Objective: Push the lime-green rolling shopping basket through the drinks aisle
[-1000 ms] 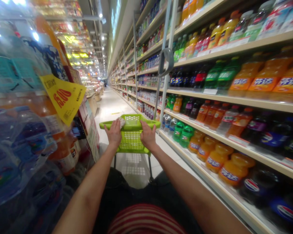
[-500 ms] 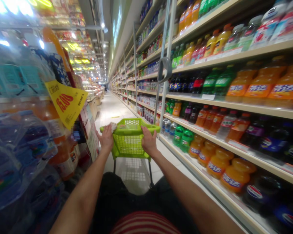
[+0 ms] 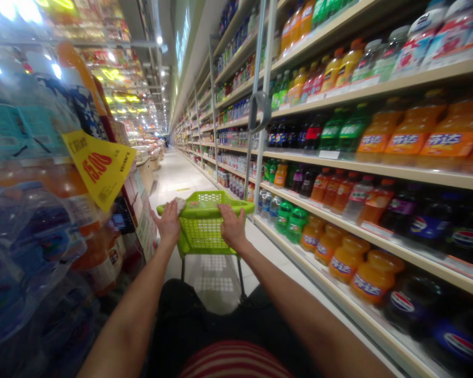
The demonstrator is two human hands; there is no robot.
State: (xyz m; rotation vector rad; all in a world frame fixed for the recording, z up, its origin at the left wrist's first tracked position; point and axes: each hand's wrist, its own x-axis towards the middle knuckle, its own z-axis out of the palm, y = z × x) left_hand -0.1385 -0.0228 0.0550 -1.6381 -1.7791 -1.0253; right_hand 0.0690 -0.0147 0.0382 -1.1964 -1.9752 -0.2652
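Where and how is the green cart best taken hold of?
Probably by the handle bar of the green cart, overhand from the near side: it runs crosswise along the top edge, facing the person, and the left hand and right hand rest on it.

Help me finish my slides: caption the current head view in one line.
Left hand and right hand on a lime-green latticed shopping cart beside beige shelves of colourful plastic bottles.

Left hand [image 3: 167, 224] and right hand [image 3: 232, 228] rested on green cart handle [image 3: 199, 213]; whitish wad [image 3: 180, 204] against left hand; bottles [image 3: 342, 263] lined shelves [image 3: 378, 168] rightward.
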